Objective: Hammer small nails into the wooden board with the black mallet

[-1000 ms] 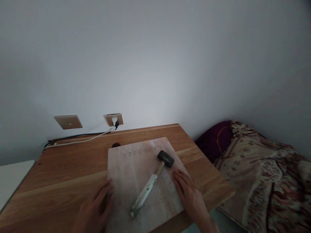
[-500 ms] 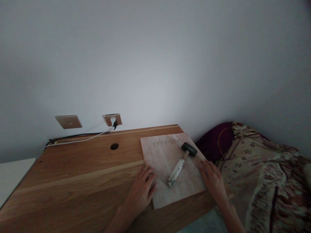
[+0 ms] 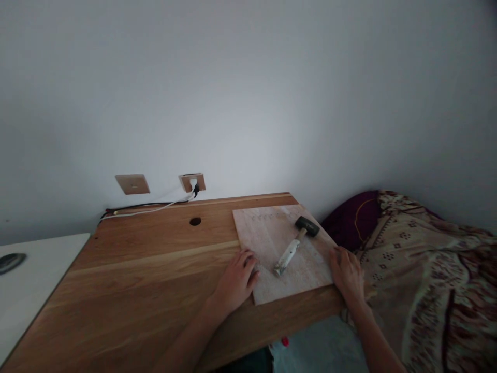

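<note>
A pale square board [image 3: 272, 235] lies on the right end of a wooden desk [image 3: 155, 274]. A hammer [image 3: 295, 242] with a black head and a whitish handle rests across it. My left hand [image 3: 236, 280] lies flat with fingers spread on the board's near left edge. My right hand [image 3: 347, 274] rests on the board's right edge at the desk's corner, fingers stretched along it. Neither hand touches the hammer.
Two wall plates [image 3: 132, 184] sit above the desk's back edge, one with a plug and white cable [image 3: 155, 208]. A round hole [image 3: 195, 221] pierces the desk. A white surface [image 3: 34, 269] adjoins on the left. A patterned blanket [image 3: 430, 269] and dark pillow [image 3: 355, 217] lie to the right.
The board with the hammer on it has slid from the desk's middle front to its right end, both hands moving with it. The view has shifted slightly.
</note>
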{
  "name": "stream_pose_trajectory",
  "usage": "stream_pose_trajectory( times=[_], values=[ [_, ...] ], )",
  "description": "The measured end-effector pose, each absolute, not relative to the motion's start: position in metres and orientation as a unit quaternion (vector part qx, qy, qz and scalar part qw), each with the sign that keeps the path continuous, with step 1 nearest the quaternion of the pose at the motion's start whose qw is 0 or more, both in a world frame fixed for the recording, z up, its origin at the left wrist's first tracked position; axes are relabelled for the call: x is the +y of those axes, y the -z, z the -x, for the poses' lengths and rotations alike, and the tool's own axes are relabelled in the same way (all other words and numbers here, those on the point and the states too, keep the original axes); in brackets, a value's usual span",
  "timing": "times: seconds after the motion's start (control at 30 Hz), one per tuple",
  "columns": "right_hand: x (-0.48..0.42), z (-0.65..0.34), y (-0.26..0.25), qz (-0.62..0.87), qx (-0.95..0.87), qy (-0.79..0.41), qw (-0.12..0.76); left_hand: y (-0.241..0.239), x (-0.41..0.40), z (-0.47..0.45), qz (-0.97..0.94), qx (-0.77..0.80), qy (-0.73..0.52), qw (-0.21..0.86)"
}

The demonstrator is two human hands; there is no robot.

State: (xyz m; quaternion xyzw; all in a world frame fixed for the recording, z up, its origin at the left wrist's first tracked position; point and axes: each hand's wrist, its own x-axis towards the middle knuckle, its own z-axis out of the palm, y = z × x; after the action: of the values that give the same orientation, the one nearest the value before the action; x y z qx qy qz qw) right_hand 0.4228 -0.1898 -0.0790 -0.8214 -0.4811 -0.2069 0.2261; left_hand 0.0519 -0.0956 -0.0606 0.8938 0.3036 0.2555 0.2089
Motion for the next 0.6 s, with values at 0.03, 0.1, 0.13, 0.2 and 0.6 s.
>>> stream_pose_trajectory(
  times=[0.03, 0.1, 0.13, 0.2, 0.6],
  values=[
    [-0.1901, -0.4223, 0.0791, 0.826, -0.473, 0.208, 0.226, 0.0605, -0.0961, -0.0523, -0.895, 0.304, -0.253, 0.207],
    [-0.1907, -0.4215, 0.0797, 0.833, -0.459, 0.207, 0.229, 0.0594, -0.0974, -0.0521, -0.898, 0.302, -0.246, 0.204],
    [-0.1909, -0.4212, 0.0799, 0.836, -0.454, 0.206, 0.230, 0.0586, -0.0979, -0.0517, -0.900, 0.300, -0.243, 0.204],
    [-0.1910, -0.4211, 0.0797, 0.839, -0.451, 0.201, 0.229, 0.0570, -0.0986, -0.0504, -0.902, 0.296, -0.238, 0.206],
    [-0.1892, -0.4208, 0.0812, 0.851, -0.443, 0.176, 0.220, 0.0585, -0.0994, -0.0527, -0.900, 0.302, -0.248, 0.195]
  ],
)
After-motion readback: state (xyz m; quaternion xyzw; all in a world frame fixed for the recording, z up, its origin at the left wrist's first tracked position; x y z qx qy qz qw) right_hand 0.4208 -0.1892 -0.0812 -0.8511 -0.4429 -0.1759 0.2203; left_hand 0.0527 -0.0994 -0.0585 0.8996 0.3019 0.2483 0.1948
